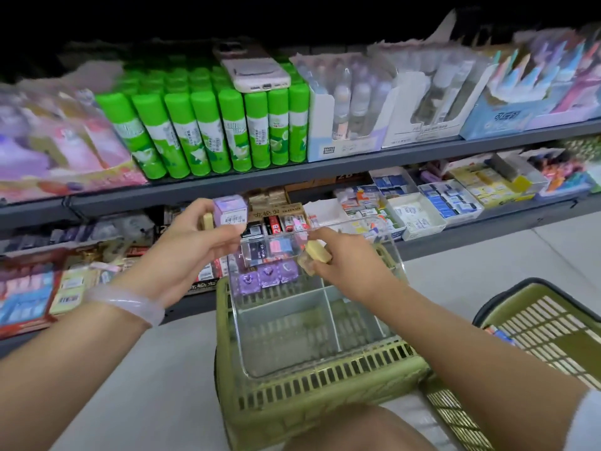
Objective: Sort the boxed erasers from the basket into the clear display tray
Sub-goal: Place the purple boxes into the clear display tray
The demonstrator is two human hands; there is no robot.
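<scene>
purple boxed eraser (229,212), olive-green slatted basket (312,382)

Pale translucent bangle (128,305), left wrist.

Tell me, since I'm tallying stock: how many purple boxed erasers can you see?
4: three side by side in the clear tray's far row, one held in the left hand. Others may be hidden.

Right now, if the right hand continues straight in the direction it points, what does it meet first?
Probably the purple boxed erasers in the clear display tray. The right hand, holding yellow erasers, points toward them, though depth is uncertain.
</scene>
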